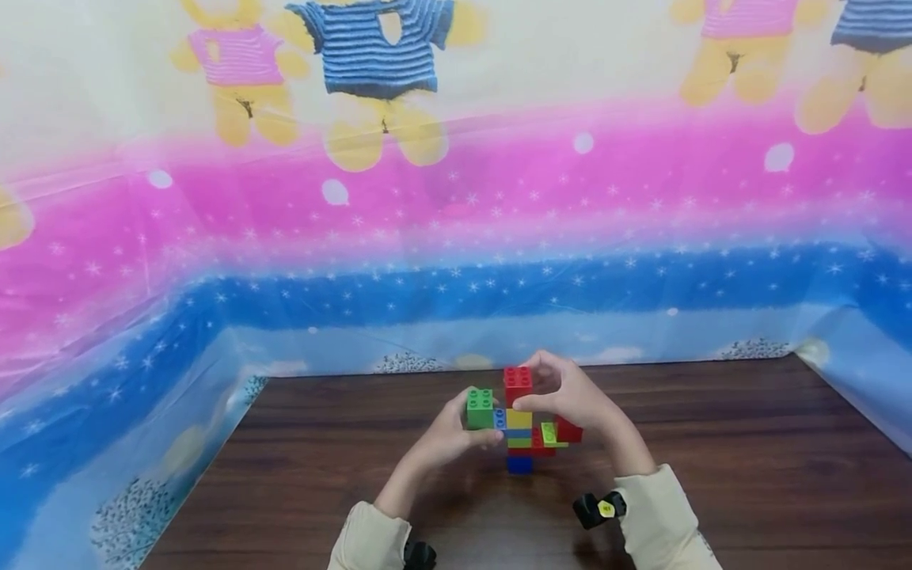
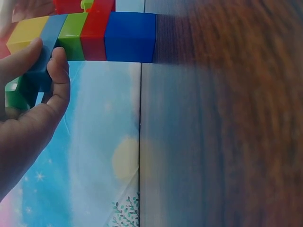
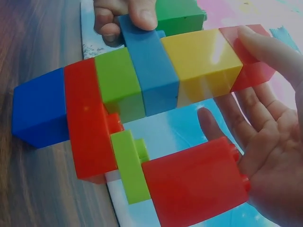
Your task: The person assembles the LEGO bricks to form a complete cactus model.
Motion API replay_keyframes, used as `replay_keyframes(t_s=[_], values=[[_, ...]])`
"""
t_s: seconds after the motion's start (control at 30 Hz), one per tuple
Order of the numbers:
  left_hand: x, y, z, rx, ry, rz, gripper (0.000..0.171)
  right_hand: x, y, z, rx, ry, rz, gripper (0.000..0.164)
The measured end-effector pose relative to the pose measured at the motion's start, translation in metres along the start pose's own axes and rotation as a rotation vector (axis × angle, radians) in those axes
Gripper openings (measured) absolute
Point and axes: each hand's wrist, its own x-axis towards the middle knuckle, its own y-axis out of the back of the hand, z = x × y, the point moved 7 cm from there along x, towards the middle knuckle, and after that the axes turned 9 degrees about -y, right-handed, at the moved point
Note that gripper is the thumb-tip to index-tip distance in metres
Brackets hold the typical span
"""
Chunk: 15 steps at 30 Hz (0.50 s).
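A tower of toy building blocks stands upright between both hands. Its foot is a dark blue block [image 1: 520, 465], topped by a long red block [image 3: 87, 118], a lime block [image 3: 118, 85], a long lighter-blue block [image 3: 154, 71], a yellow block [image 3: 203, 59] and a red block [image 1: 518, 382]. My left hand [image 1: 445, 434] pinches the lighter-blue block's outer end, beside a green block [image 1: 480, 408] mounted there. With thumb and fingers on opposite sides, my right hand [image 1: 580, 396] grips the top red block. Below that hand, a thin lime block [image 3: 131, 168] and another red block [image 3: 196, 182] sit on the right-hand arm.
Beneath the tower spreads a dark wooden table [image 1: 321, 475]. A patterned cloth [image 1: 456, 293] with bears and stars rises behind its back edge and along both sides. Black devices [image 1: 590, 511] are worn at the wrists, near the cream sleeves [image 1: 663, 514].
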Motion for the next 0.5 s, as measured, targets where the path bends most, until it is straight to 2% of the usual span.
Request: replay_keyframes(t_s=[0.5], values=[[0.0013,0.0,-0.0029,-0.002,-0.006,-0.003,0.049,0.0004,-0.0005,0.006,0.027,0.003,0.013,0.034]])
